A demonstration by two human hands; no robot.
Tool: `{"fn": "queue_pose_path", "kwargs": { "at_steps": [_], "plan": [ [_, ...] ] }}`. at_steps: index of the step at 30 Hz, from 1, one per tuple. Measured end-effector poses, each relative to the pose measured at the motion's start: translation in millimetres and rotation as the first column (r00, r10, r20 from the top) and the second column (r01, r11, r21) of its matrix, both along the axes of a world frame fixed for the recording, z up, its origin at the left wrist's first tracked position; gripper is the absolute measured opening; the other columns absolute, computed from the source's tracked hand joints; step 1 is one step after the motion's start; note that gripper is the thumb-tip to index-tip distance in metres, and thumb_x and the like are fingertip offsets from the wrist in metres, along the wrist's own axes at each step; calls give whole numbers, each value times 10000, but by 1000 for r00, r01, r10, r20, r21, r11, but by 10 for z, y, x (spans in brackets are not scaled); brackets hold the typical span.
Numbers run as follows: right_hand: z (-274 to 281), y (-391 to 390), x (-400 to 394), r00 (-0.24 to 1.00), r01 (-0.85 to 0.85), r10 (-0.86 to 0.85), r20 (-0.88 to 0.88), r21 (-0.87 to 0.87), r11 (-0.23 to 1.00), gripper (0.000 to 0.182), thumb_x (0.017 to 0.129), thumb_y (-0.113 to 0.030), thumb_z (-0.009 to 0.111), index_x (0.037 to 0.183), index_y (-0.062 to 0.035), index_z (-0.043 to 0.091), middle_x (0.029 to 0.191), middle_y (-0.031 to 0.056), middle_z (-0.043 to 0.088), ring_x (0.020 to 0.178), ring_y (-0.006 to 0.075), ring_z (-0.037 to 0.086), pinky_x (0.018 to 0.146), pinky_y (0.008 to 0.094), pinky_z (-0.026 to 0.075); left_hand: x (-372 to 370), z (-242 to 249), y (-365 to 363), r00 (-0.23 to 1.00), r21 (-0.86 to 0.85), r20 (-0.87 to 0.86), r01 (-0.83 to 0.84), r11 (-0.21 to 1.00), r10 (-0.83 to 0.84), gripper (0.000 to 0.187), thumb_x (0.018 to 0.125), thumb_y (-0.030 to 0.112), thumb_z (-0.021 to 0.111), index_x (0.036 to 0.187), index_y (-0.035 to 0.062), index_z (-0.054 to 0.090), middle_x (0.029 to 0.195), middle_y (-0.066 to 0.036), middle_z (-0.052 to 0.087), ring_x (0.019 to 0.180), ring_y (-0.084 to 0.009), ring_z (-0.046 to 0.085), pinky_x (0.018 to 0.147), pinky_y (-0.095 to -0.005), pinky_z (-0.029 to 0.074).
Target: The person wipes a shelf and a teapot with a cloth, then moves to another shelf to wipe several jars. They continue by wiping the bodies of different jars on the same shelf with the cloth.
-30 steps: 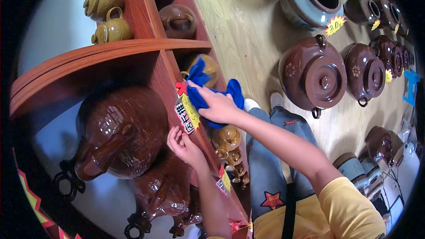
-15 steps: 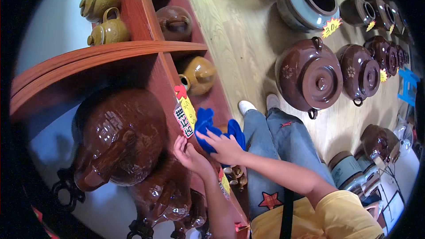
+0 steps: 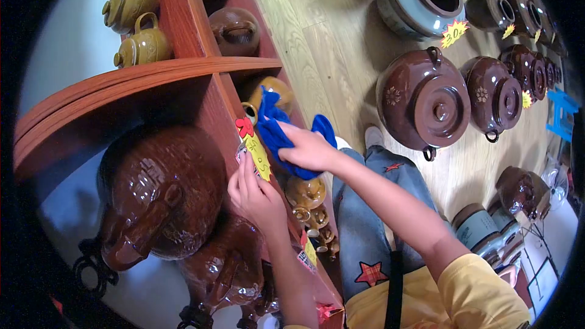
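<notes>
My left hand (image 3: 256, 198) is at the front edge of a red-brown wooden shelf (image 3: 226, 94). Its fingers lie together over a yellow price tag (image 3: 258, 157) with a red top, covering part of the lettering. Bunched in my right hand (image 3: 308, 149) is a blue cloth (image 3: 272, 134), one end sticking up and another hanging beyond the fingers. Just behind the cloth, a glossy ochre pot (image 3: 277, 92) stands in a shelf compartment. Left of my left hand is a large dark brown teapot (image 3: 164, 189) with a thick handle.
More brown pots (image 3: 225, 262) stand below the large one. Yellow-green teapots (image 3: 143, 47) line the upper left shelf. Small ochre pots (image 3: 306, 194) sit under the cloth. Across the wooden floor (image 3: 326, 67) are lidded brown crocks (image 3: 423, 99) and a pale blue jar (image 3: 420, 1).
My right hand has lifted the blue cloth upward, towards the ochre pot. My left hand has shifted up along the price tag, from its lower end onto its lettered part.
</notes>
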State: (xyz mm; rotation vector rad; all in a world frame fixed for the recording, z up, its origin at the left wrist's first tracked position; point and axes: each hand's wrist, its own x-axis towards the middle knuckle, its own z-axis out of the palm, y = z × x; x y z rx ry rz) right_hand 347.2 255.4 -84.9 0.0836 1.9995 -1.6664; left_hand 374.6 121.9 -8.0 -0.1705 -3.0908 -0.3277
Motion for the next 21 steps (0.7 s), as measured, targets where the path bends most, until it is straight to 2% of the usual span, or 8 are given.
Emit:
{"fn": "queue_pose_path", "kwargs": {
  "at_steps": [2,5,6,14,16,19,20,21],
  "plan": [
    [34,-56,-248,991,-99,94,100,46,994,713,737,-317,518,1397,-271,252,1426,54,322,1135,345,491,890,546,355,-77,-14,13,999,16,29,-16,1000,15,476,776,11,426,1247,36,491,1257,-107,519,1016,-283,460,927,-367,332],
    [82,-272,-349,970,-244,237,58,215,946,728,766,-366,506,1403,-399,154,1457,59,259,1069,382,523,911,552,332,-115,-42,-10,996,56,32,-82,995,80,507,781,20,427,1287,24,444,1288,-104,496,1008,-285,460,937,-360,320],
    [124,-349,-300,977,-215,212,39,247,945,778,753,-225,531,1411,-377,144,1436,130,283,1076,385,523,850,531,378,-114,-40,-16,996,53,35,-82,995,80,507,781,20,427,1287,24,444,1288,-104,496,1008,-285,460,937,-360,320],
    [182,-584,754,959,-156,237,-157,408,899,751,760,-241,583,1396,-376,207,1373,147,365,788,313,574,713,425,393,-67,-28,-36,995,115,79,-65,991,57,516,783,28,415,1299,36,427,1357,-110,418,1102,-298,419,979,-379,293],
    [284,-502,925,935,-339,355,-6,285,897,788,751,-214,587,1406,-369,179,1404,130,332,932,342,563,785,451,384,-27,-22,-32,991,145,106,-101,984,87,520,778,20,421,1298,29,423,1356,-124,415,1124,-297,403,987,-386,283],
    [359,-397,1025,908,-413,399,125,116,903,789,760,-215,567,1415,-354,149,1426,129,299,1071,372,514,872,496,355,16,-32,-69,987,192,93,-150,970,134,492,811,-20,441,1300,39,423,1334,-131,433,1155,-260,409,977,-351,314],
    [399,-362,1047,932,-248,253,259,-53,967,787,764,-212,557,1417,-346,138,1431,132,290,1108,377,491,900,510,338,33,-30,-63,986,189,94,-152,970,136,492,811,-20,441,1300,39,423,1334,-131,433,1155,-260,409,977,-351,314],
    [471,-336,1044,903,-48,125,411,-193,980,785,767,-210,546,1420,-339,128,1435,136,281,1145,382,468,927,524,320,60,-21,-52,961,350,140,-272,896,238,450,840,19,424,1290,36,432,1330,-134,432,1142,-252,420,970,-351,320]
  ]
}}
